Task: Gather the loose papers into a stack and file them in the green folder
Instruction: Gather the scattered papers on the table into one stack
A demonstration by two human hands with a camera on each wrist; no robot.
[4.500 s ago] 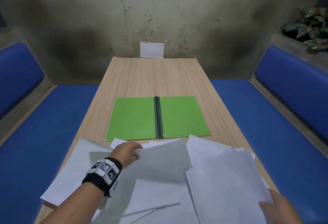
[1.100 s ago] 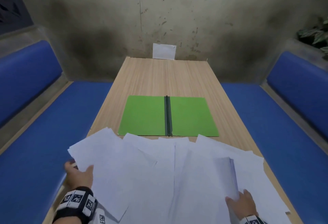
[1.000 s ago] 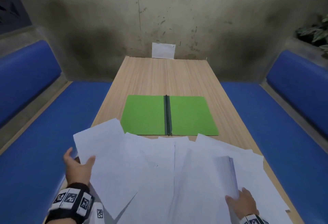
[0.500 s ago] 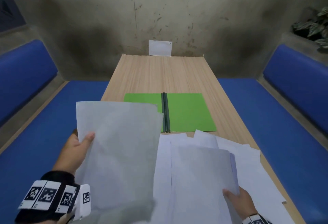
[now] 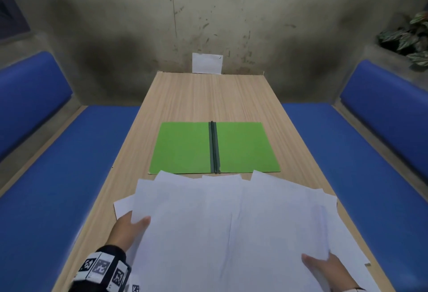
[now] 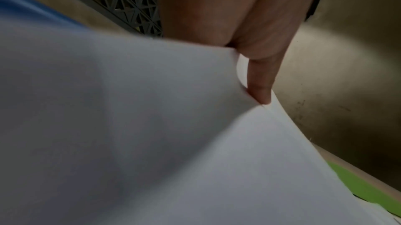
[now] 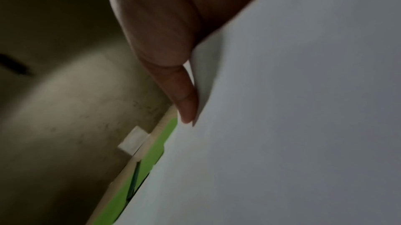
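**Loose sheets half gathered, folder waiting open**

You are holding the loose papers [image 5: 231,222] from both sides. Your left hand [image 5: 129,229] is pinching the left edge of the top sheets, thumb lying on top and fingers hidden beneath; the left wrist view is showing the thumb [image 6: 259,81] pressing into the paper edge. Your right hand [image 5: 324,268] is gripping the near right corner of the spread the same way, thumb over, fingers under and out of sight.

The papers are lying fanned between your two hands on the near end of the table [image 5: 208,97], edges not yet squared, a few corners sticking out beyond your left hand and past your right. The green folder [image 5: 185,148] is lying open and flat just ahead of your hands, its dark spine [image 5: 214,148] running away from you; the farthest sheets are reaching its near edge.

Handling, as a judgement: these sheets are light, limp and slippery against each other, so they are likely sagging and sliding if lifted by one corner. Better to be taking them at mid-edge on both long sides, pinching firmly, then tapping the stack square on the table before laying it in the folder.
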